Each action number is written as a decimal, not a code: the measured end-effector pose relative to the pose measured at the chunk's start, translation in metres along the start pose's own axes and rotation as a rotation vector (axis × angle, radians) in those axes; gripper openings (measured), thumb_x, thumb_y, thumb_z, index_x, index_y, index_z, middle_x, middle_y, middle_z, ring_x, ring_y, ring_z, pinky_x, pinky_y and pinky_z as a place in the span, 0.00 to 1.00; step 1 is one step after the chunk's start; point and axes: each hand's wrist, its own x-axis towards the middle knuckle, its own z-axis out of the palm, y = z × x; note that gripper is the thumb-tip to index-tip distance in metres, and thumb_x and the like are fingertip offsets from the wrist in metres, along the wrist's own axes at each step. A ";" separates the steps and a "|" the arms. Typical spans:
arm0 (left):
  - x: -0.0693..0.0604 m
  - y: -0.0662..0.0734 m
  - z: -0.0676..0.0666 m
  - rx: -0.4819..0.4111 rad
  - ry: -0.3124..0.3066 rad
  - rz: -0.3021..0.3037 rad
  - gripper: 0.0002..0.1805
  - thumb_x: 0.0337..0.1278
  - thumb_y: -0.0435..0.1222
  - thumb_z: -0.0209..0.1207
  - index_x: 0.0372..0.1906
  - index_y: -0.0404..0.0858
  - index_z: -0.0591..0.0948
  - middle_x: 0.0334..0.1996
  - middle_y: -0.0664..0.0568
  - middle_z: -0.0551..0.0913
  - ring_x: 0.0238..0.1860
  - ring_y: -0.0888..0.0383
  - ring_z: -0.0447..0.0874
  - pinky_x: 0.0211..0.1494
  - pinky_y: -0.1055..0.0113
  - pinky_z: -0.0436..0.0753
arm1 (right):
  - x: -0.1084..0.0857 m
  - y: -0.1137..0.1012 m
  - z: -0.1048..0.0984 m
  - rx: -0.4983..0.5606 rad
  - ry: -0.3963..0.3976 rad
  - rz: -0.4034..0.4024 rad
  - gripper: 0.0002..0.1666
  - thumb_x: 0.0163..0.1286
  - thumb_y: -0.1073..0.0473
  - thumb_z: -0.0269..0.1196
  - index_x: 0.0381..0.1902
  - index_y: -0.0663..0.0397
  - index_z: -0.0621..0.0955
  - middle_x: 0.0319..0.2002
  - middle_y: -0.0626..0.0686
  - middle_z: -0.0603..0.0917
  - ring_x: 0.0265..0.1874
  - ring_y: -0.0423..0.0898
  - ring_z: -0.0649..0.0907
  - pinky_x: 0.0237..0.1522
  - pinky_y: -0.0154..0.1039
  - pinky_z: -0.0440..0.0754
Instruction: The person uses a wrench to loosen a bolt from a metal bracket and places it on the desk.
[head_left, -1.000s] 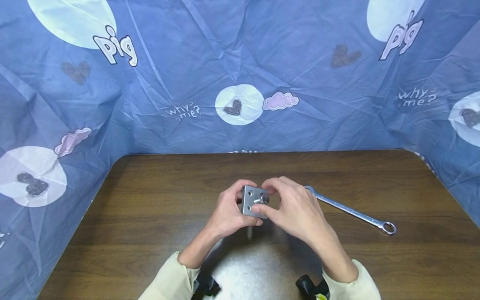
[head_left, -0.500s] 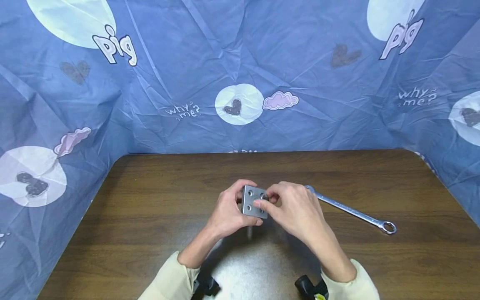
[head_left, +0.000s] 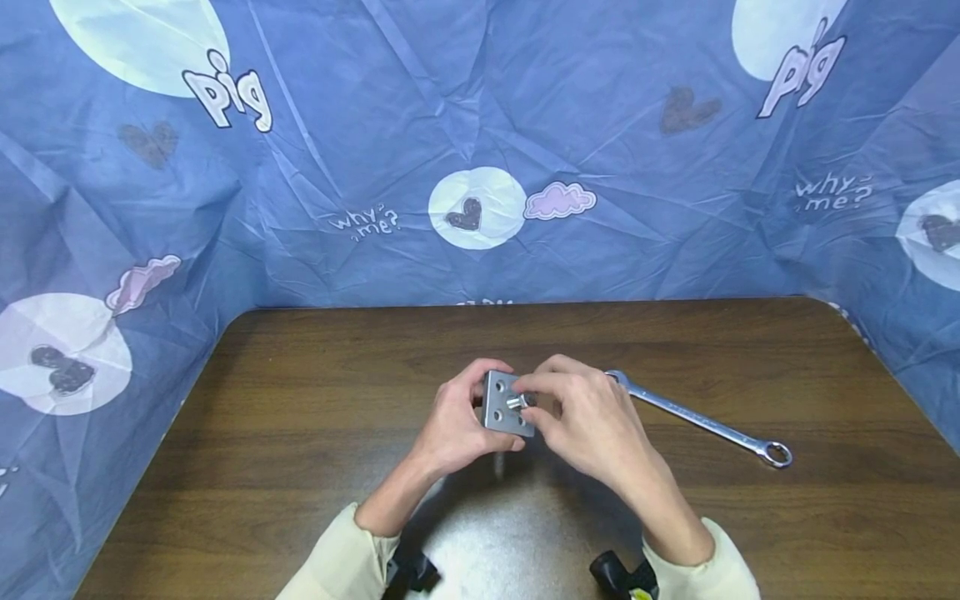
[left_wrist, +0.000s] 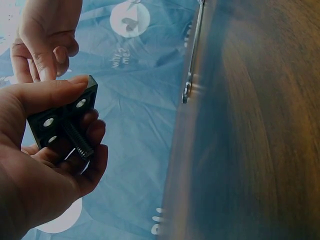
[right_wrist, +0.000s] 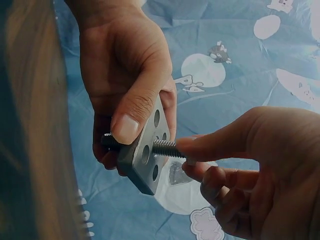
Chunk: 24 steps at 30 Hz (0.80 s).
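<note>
Above the table, my left hand (head_left: 453,421) grips a thick grey metal plate (head_left: 497,402) by its edges. The plate has several round holes. A threaded bolt (right_wrist: 165,148) runs through it, and its threaded end also sticks out on the far side, as the left wrist view shows the bolt's threads (left_wrist: 77,140) between the curled left fingers. My right hand (head_left: 592,412) pinches the bolt at its head end between thumb and forefinger. Those fingertips mostly hide the head. In the right wrist view, a length of bare thread shows between plate and fingertips.
A chrome combination wrench (head_left: 701,421) lies on the brown wooden table (head_left: 300,400), to the right of my right hand. Blue printed cloth (head_left: 390,125) hangs behind the table and at both sides. Black wrist gear (head_left: 622,575) sits at the near edge.
My right thumb and fingers have shifted round the bolt's head end; the forefinger now reaches further left over it. The left hand and plate stay in place, and so does the wrench.
</note>
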 end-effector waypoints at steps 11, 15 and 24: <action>0.000 0.001 0.000 -0.016 -0.006 0.006 0.40 0.24 0.25 0.77 0.55 0.40 0.77 0.37 0.41 0.90 0.33 0.64 0.84 0.35 0.69 0.82 | -0.001 0.001 0.004 0.018 0.053 -0.079 0.17 0.53 0.73 0.69 0.34 0.45 0.89 0.38 0.44 0.86 0.30 0.38 0.83 0.31 0.34 0.79; 0.000 0.001 -0.001 -0.008 -0.005 0.006 0.40 0.24 0.26 0.77 0.56 0.40 0.77 0.36 0.42 0.90 0.33 0.64 0.84 0.38 0.69 0.81 | 0.000 0.002 0.003 0.026 0.029 -0.084 0.19 0.53 0.74 0.69 0.36 0.45 0.88 0.39 0.44 0.86 0.27 0.36 0.80 0.29 0.32 0.77; 0.000 0.001 0.000 -0.002 0.006 0.016 0.40 0.23 0.26 0.77 0.54 0.41 0.78 0.36 0.42 0.90 0.33 0.64 0.84 0.37 0.69 0.80 | 0.001 0.007 -0.005 0.012 -0.075 0.035 0.25 0.55 0.45 0.76 0.49 0.44 0.83 0.43 0.46 0.86 0.25 0.36 0.78 0.28 0.32 0.73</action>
